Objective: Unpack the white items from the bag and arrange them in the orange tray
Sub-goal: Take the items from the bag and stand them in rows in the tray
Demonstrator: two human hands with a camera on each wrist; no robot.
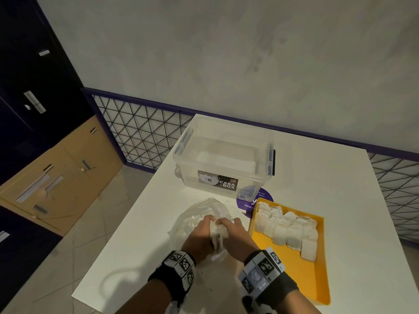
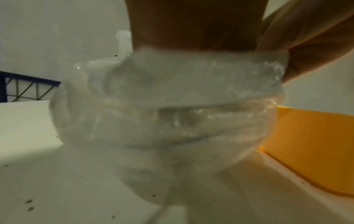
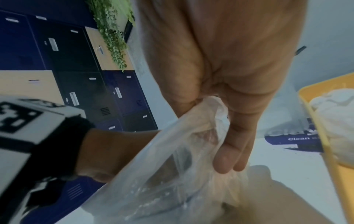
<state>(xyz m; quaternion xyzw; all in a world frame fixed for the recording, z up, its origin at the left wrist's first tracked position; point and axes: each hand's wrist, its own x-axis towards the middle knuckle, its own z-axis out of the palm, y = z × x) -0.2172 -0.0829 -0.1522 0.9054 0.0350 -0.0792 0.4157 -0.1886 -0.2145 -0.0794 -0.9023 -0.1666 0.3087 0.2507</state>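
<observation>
Lighting dim, indoor; head view bowed at edges. Left wrist view blurred, bag [image 2: 172,106] unfocused. Soft shadows on table [image 1: 136,257].

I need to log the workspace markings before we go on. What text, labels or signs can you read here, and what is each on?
"CASA BOX": dark label on the front of the clear storage box.
"Clean": purple round sticker on the table; its other words are cut off or blurred.
Small red mark on the box label: too small to read.
Wrist bands: square black-and-white codes, no words.
Locker tags: unreadable.
</observation>
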